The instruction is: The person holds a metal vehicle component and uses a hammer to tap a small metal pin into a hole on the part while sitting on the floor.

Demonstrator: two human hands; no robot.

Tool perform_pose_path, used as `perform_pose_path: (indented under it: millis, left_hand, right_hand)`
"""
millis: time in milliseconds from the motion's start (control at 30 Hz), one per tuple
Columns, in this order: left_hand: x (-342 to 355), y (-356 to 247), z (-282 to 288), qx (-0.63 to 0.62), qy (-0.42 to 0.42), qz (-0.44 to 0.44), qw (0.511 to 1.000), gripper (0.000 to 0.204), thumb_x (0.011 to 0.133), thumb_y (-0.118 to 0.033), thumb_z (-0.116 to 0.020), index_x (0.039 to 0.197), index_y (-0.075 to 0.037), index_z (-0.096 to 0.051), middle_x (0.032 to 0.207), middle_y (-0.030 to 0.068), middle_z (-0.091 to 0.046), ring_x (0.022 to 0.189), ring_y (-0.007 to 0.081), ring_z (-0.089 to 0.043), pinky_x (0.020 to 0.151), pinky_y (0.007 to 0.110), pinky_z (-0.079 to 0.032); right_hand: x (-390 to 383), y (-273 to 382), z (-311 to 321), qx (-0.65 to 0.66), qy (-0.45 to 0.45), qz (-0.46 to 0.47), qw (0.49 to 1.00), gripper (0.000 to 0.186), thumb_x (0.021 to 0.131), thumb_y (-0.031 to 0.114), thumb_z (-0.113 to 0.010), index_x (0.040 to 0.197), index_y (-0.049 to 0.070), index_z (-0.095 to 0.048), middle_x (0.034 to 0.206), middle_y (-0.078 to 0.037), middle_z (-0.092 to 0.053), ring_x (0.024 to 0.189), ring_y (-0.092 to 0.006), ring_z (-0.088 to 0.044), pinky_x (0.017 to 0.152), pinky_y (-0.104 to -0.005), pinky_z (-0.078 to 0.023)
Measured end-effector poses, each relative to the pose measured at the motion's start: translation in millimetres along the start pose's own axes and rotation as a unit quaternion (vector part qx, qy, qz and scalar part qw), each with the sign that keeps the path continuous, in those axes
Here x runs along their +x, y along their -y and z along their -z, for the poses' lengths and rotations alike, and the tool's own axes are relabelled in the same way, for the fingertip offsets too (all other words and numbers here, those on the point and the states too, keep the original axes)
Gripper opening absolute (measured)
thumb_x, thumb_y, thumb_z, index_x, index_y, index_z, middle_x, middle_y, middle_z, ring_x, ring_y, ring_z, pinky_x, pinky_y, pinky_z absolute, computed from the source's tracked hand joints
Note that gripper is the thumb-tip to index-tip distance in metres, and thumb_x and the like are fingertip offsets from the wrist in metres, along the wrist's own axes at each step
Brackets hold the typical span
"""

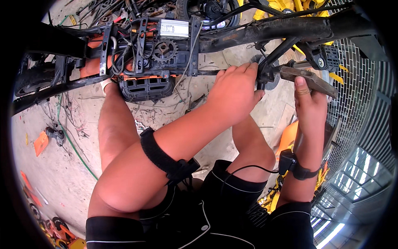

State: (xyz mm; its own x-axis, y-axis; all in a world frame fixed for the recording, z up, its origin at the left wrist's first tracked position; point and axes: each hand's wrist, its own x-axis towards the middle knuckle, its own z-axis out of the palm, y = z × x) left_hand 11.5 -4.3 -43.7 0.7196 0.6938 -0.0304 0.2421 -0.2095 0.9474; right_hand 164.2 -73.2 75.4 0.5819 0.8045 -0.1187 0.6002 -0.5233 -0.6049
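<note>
A black vehicle frame (265,33) stretches across the far side, with a battery box, wiring and a sprocket (165,50) mounted in its middle. My left hand (236,89) is closed at the frame's right part, its fingers curled over a black metal joint (267,74); their tips are hidden. My right hand (311,99) is raised to the right of that joint. It is closed round a hammer, whose worn, rusty head (309,81) shows above the thumb; the handle is mostly hidden by my hand and forearm. A gap shows between the hammer head and the joint.
Below the frame hangs a black grated plastic box (147,89). A wheel (209,12) and yellow parts (286,6) lie beyond it. Loose wires, scraps and an orange piece (41,143) are scattered on the concrete floor (76,166). A brick wall (352,91) stands at right.
</note>
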Motion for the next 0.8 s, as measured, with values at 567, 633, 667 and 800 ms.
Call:
perform_pose_path:
  millis: [567, 633, 667, 800]
  left_hand:
    - [-4.2, -0.5, -7.4, 0.060, -0.015, -0.016, 0.998, 0.089, 0.073, -0.021, -0.084, 0.146, 0.003, -0.040, 0.139, 0.0195, -0.055, 0.132, 0.0358, -0.050, 0.106, 0.048, -0.039]
    - [-3.4, -0.5, -8.3, 0.080, -0.005, -0.024, 0.997, 0.091, 0.073, -0.020, -0.085, 0.147, 0.003, -0.038, 0.139, 0.0197, -0.055, 0.133, 0.0355, -0.049, 0.106, 0.048, -0.039]
    - [-3.0, -0.5, -8.6, 0.089, 0.000, -0.028, 0.996, 0.092, 0.072, -0.020, -0.085, 0.148, 0.003, -0.038, 0.139, 0.0198, -0.055, 0.133, 0.0354, -0.048, 0.106, 0.047, -0.039]
    - [-3.2, 1.5, -11.9, 0.105, -0.002, -0.025, 0.994, 0.095, 0.073, -0.021, -0.086, 0.150, 0.002, -0.035, 0.140, 0.0199, -0.054, 0.135, 0.0351, -0.047, 0.107, 0.048, -0.038]
  right_hand:
    - [-3.8, 1.2, -27.1, -0.037, 0.031, 0.012, 0.999, 0.030, 0.098, 0.026, -0.069, 0.108, -0.002, -0.072, 0.090, -0.011, -0.071, 0.083, -0.0175, -0.061, 0.077, -0.0313, -0.050]
    - [-1.7, 1.3, -24.4, -0.035, 0.028, 0.003, 0.999, 0.030, 0.098, 0.026, -0.069, 0.108, -0.002, -0.072, 0.090, -0.011, -0.071, 0.083, -0.0171, -0.061, 0.077, -0.0312, -0.050]
    - [-2.1, -2.8, -24.5, -0.030, 0.018, 0.014, 0.999, 0.030, 0.098, 0.026, -0.069, 0.108, -0.002, -0.072, 0.090, -0.010, -0.071, 0.083, -0.0169, -0.061, 0.078, -0.0312, -0.050]
    - [-8.3, 1.5, -9.5, -0.013, -0.009, 0.008, 1.000, 0.030, 0.099, 0.027, -0.068, 0.110, -0.001, -0.072, 0.094, -0.007, -0.071, 0.086, -0.0136, -0.059, 0.080, -0.0297, -0.049]
